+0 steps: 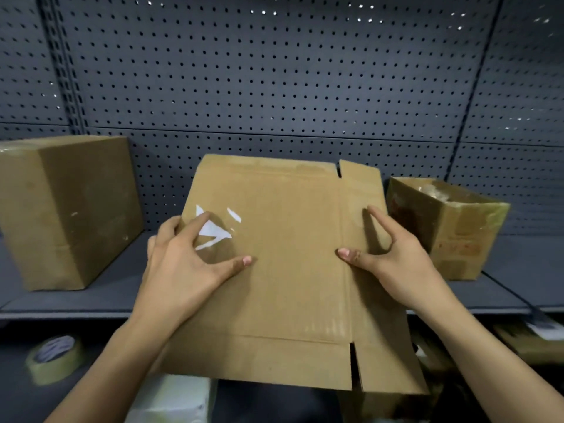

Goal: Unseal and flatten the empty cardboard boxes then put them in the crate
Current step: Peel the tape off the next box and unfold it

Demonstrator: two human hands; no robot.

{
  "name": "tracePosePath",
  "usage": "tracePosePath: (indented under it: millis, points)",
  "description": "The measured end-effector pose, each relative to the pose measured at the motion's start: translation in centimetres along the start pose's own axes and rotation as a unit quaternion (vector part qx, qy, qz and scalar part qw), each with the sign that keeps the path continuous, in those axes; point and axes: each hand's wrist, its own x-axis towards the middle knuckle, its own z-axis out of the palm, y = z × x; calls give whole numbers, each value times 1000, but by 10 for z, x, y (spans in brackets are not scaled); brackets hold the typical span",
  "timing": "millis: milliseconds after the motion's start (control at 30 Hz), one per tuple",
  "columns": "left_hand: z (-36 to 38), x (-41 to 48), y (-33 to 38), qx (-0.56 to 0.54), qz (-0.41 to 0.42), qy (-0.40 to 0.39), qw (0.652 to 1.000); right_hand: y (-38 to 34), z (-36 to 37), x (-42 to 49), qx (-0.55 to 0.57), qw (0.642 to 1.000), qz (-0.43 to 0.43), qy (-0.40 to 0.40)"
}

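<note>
Nearest to me, low on the left, a roll of tape [53, 358] lies on a dark surface below the shelf lip, and a white object [174, 398] sits under the near edge of the cardboard; I cannot tell what it is.

The flattened box [290, 285] is held in the air between both hands, tilted with its far edge raised. Its near flaps hang out past the front edge of the shelf [116, 288], split by a slot on the right. My left hand [183, 264] is clamped on the left edge: thumb and forefinger spread on the top face, the other fingers wrapped behind. Torn white label scraps [213, 230] show beside that forefinger. My right hand [399, 261] grips the right side, thumb by the fold crease and forefinger stretched up the narrow panel, the rest curled at the edge.

Beyond, on the shelf, a sealed box [67, 209] stands well apart on the left, and an open-topped box [448, 227] stands near the flat one's right edge. Bare shelf runs between those two boxes, behind the held cardboard. The far notched edge of the cardboard stands in front of the pegboard [274, 71] back wall; I cannot tell whether it touches.
</note>
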Motion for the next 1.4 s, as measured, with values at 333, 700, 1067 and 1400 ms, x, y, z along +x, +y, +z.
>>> tracePosePath:
  millis: [333, 700, 1067, 1400]
  points:
    - [51, -26, 102, -80, 124, -40, 988, 17, -116, -69, -100, 985, 54, 131]
    - [199, -88, 228, -145, 264, -223, 927, 103, -238, -184, -165, 919, 265, 240]
    - [376, -178, 268, -49, 343, -481, 805, 231, -244, -289, -91, 817, 522, 227]
    - [498, -238, 238, 43, 329, -622, 709, 328, -205, -339, -31, 730, 655, 192]
